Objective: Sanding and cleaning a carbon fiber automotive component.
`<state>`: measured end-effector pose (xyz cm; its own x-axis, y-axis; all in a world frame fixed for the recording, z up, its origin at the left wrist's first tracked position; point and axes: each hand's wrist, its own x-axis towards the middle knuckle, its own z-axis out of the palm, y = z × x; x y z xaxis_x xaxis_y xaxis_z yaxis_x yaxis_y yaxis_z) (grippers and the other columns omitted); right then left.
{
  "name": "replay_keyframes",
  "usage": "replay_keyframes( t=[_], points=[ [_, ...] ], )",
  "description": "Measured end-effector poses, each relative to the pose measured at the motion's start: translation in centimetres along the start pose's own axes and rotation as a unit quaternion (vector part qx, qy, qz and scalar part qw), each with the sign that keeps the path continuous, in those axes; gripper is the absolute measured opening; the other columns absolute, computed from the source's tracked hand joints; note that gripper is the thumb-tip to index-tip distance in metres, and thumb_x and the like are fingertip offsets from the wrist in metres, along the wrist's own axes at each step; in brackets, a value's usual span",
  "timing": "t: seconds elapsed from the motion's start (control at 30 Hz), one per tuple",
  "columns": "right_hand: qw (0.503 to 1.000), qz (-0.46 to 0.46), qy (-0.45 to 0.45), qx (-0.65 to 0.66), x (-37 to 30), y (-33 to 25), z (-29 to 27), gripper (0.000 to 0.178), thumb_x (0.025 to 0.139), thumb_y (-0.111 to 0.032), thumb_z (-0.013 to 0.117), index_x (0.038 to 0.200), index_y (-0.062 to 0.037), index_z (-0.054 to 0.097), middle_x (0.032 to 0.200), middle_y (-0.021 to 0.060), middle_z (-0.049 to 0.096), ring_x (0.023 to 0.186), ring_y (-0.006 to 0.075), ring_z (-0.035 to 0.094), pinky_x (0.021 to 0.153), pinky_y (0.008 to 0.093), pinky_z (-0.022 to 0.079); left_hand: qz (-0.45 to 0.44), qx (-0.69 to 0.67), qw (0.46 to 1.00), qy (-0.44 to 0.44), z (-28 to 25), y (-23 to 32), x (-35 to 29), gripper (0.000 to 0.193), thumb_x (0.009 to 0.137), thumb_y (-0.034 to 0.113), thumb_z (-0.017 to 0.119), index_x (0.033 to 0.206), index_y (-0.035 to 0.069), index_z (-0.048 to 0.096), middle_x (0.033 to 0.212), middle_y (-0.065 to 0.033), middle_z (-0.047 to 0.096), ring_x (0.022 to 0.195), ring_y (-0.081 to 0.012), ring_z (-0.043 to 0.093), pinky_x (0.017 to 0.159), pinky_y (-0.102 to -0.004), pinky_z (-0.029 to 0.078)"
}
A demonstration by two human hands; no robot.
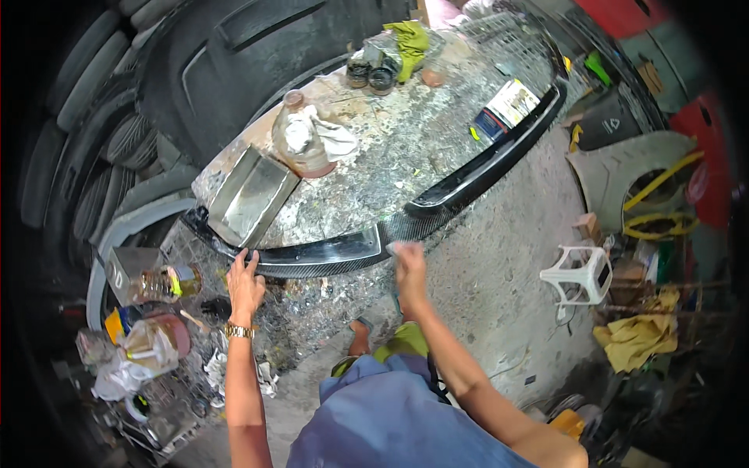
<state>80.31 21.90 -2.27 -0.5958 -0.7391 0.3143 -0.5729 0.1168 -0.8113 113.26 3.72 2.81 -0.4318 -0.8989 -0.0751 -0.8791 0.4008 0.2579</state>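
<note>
A long, curved black carbon-fibre car lip [324, 270] lies along the near edge of the worktable and bends up its right side. My left hand [246, 287], with a metal watch at its wrist, rests its outstretched fingers on the lip's left part. Near the middle, my right hand [409, 271] is closed at the lip's edge, fingers pinched together. Something small and greyish shows at those fingertips, but its kind is too blurred to tell. Just beyond the left fingers stands an open rectangular metal tin [253, 195].
On the stained worktable [359, 183] stand a jug [300, 140] draped with white cloth, dark jars [381, 80] and a blue-and-white can [507, 109]. Black car panels lean behind. A white stool [577, 274] is on the floor at right; bottles and bags crowd the lower left.
</note>
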Motion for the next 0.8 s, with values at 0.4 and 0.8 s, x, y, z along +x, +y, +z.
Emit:
replay_keyframes(
  t=[0.4,0.8],
  points=[
    [0.998,0.036,0.034,0.037,-3.3,-0.6,1.0,0.031,0.086,0.007,0.057,0.114,-0.0028,0.065,0.102,0.0160,0.056,0.093,0.0311,0.058,0.084,0.0344,0.048,0.025,0.016,0.999,-0.034,-0.4,-0.4,-0.1,0.064,0.073,0.010,0.061,0.137,0.009,0.054,0.143,-0.0145,0.043,0.130,-0.0337,0.043,0.105,-0.0451,0.034],
    [0.997,0.076,0.000,0.011,-1.6,-0.6,-0.1,0.025,0.083,0.007,0.062,0.106,-0.0003,0.066,0.099,0.0160,0.060,0.088,0.0336,0.063,0.080,0.0373,0.051,0.030,0.029,0.997,-0.061,-1.0,-0.4,0.1,0.068,0.072,0.010,0.064,0.139,0.009,0.051,0.144,-0.0155,0.042,0.133,-0.0351,0.040,0.108,-0.0456,0.032]
  ],
)
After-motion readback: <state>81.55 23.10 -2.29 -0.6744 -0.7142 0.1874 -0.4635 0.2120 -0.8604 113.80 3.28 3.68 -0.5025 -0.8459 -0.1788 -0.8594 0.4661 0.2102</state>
